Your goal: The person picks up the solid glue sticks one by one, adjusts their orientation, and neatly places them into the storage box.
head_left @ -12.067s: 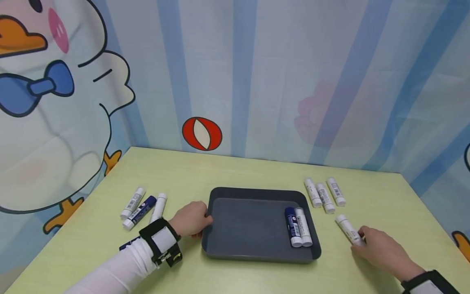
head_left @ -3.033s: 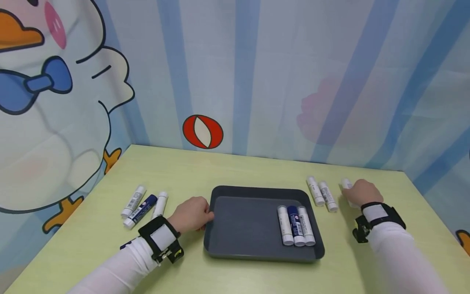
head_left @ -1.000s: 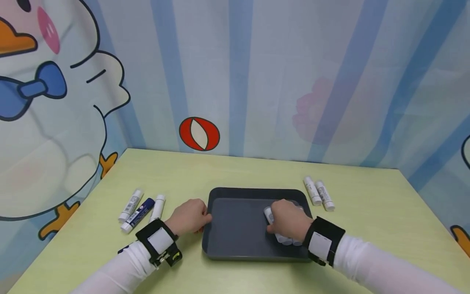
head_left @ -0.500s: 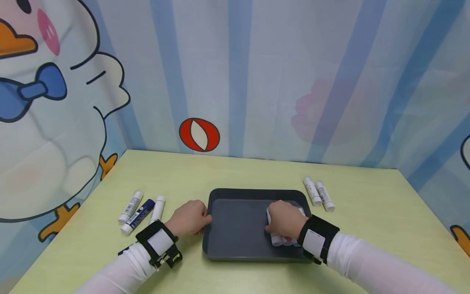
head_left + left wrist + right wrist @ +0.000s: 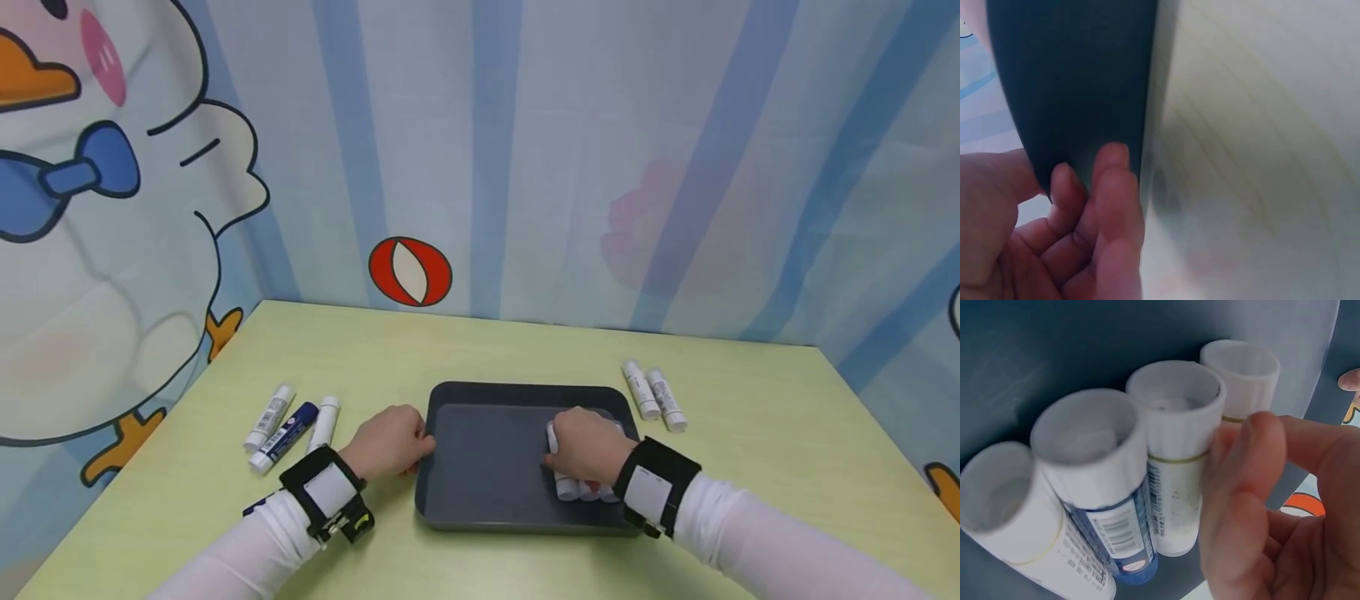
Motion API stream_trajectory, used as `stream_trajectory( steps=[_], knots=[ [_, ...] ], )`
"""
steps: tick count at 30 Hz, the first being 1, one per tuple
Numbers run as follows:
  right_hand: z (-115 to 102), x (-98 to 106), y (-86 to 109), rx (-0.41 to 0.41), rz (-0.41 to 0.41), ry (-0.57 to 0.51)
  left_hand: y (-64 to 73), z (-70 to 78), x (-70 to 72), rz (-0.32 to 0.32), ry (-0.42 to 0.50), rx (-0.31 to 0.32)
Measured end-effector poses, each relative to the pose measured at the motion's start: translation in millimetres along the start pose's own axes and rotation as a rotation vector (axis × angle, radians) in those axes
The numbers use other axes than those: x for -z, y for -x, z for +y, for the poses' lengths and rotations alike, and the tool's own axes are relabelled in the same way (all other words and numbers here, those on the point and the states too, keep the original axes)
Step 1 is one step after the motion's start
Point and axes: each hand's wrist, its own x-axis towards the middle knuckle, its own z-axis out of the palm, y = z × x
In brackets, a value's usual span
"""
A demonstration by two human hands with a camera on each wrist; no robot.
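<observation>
My left hand (image 5: 386,442) pinches the left rim of a dark grey tray (image 5: 525,395). In the left wrist view its thumb lies over the tray wall (image 5: 1079,81) and the fingertips press from outside. Inside the tray's right part, my right hand (image 5: 588,448) holds a white glue stick (image 5: 1238,369) at the left end of a row. Beside it in the right wrist view lie another white glue stick (image 5: 1175,500), a blue one (image 5: 1119,531) and one more white one (image 5: 1004,500). From the head view, my right hand covers most of this row.
Two white glue sticks (image 5: 652,396) lie past the tray's right back corner. Left of the tray are a white glue stick (image 5: 268,418), a blue one (image 5: 283,437) and another white one (image 5: 324,423). A dark blue end (image 5: 258,505) shows behind my left forearm.
The right hand has carried a white glue stick from the table's right into the tray, then barely shifted. Earlier, another white stick joined the row. The left hand has stayed at the rim.
</observation>
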Motion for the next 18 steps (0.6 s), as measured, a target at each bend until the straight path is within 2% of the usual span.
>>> stream_trajectory(
  steps=[8, 12, 15, 18],
  knots=[
    [2, 5, 0.2, 0.011, 0.02, 0.001, -1.1, 0.3, 0.3, -0.006, 0.005, -0.003],
    [2, 12, 0.7, 0.012, 0.021, -0.031, -1.0, 0.5, 0.1, -0.011, 0.01, 0.002],
    [2, 22, 1.8, 0.038, 0.011, -0.085, -0.8, 0.6, 0.3, -0.009, 0.007, 0.009],
    [5, 34, 3.7, 0.098, 0.008, -0.209, -0.5, 0.4, 0.2, -0.005, 0.005, 0.011]
  ],
)
